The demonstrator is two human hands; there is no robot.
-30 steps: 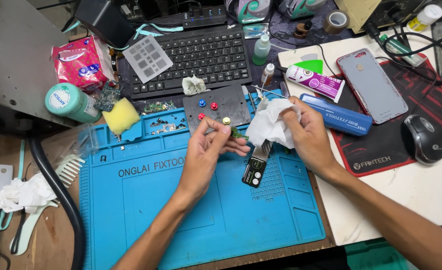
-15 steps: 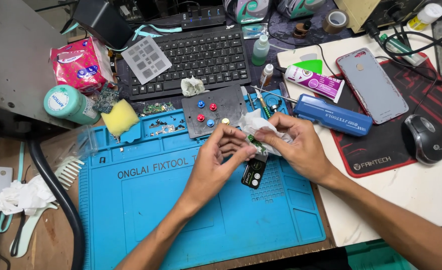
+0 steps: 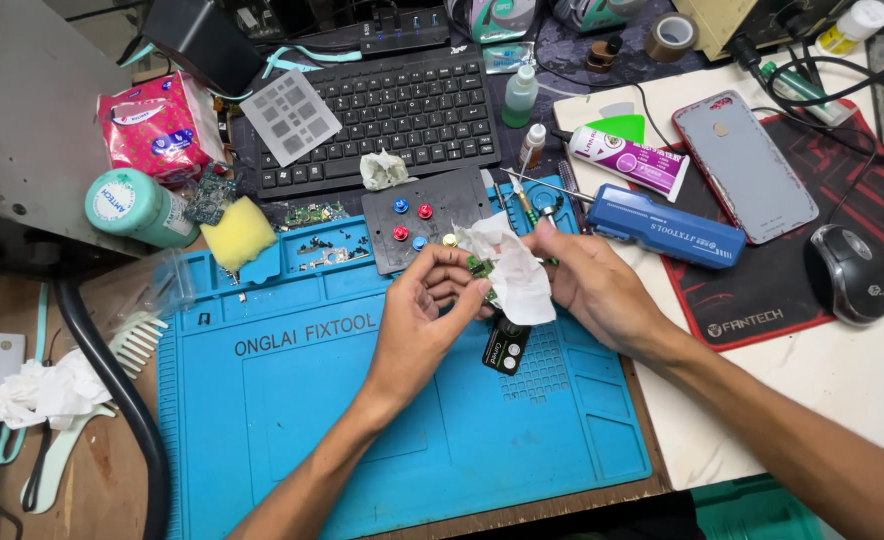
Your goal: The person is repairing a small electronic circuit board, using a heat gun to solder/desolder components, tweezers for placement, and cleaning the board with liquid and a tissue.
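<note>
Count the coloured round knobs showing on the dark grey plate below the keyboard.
5 knobs on the dark grey plate: blue, red, red, blue, yellow. The tissue may hide more.

Work mat [image 3: 342,420] blue; tissue [image 3: 514,272] white; small circuit board [image 3: 479,267] green; sponge [image 3: 239,232] yellow; keyboard [image 3: 402,110] black; tissue pack [image 3: 157,125] pink.

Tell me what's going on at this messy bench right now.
A person works over a blue silicone repair mat. The left hand pinches a small green circuit board, while the right hand presses a crumpled white tissue against it. A small black component lies on the mat just beneath the hands.
</note>
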